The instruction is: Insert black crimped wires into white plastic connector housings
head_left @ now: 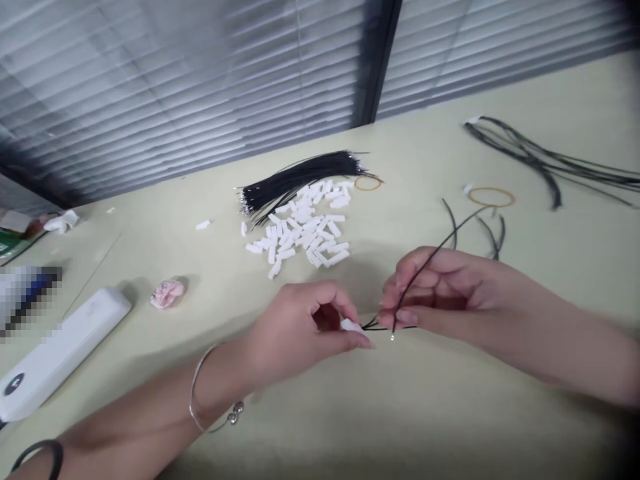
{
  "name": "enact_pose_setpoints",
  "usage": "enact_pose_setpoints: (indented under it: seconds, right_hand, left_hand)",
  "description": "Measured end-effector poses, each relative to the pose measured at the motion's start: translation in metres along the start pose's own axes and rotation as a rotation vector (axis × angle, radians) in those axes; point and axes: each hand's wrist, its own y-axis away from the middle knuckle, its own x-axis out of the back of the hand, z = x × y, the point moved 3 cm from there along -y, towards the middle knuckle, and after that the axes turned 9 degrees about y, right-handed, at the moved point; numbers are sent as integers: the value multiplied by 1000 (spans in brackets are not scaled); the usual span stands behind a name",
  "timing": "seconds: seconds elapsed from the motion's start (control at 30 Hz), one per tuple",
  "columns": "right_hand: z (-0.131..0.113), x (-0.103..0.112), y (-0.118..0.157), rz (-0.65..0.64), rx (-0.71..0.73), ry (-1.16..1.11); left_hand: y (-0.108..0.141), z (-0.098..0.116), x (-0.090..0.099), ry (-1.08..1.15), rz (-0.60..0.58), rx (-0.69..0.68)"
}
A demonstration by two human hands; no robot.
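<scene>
My left hand point(310, 327) pinches a small white plastic connector point(352, 326) between thumb and fingers. Thin black wires come out of the connector's right side and run toward my right hand point(430, 293). That hand is closed on a black wire point(425, 263), whose metal-tipped end points down just right of the connector. The wire's other end reaches up and back over the table. Behind my hands lies a loose pile of white connectors point(305, 233), with a bundle of black wires point(300, 181) along its far side.
At the right are joined black wires point(530, 157), a yellow rubber band point(491, 197) and short loose wires point(495, 237). On the left are a pink scrunched item point(168, 294) and a long white device point(67, 353). Blinds point(225, 80) stand behind the table.
</scene>
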Motion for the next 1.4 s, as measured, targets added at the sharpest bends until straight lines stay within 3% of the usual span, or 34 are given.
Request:
enact_pose_setpoints:
  seconds: [0.17,0.4,0.6,0.77,0.9,1.03,1.23,1.4]
  right_hand:
    - [-3,-6,7,-18,-8,-53]
    - [4,-3,0,-59,58,-18]
    - [0,-6,7,22,-83,-23]
    - [7,-4,7,4,64,40]
    - [9,0,3,33,134,16]
    - [7,-3,2,34,98,47]
    - [19,0,11,306,25,169]
    - [21,0,15,368,79,236]
  left_hand:
    - [2,1,-2,-96,-5,-52]
    - [3,6,-4,-350,-72,-230]
    - [6,9,-5,-389,-11,-270]
    - [12,15,-7,-554,-46,-338]
    - [17,19,-6,-613,-102,-284]
    - [18,20,-6,-672,-87,-234]
    - [18,16,-10,-719,-62,-338]
    - [20,14,-11,-730,-41,-428]
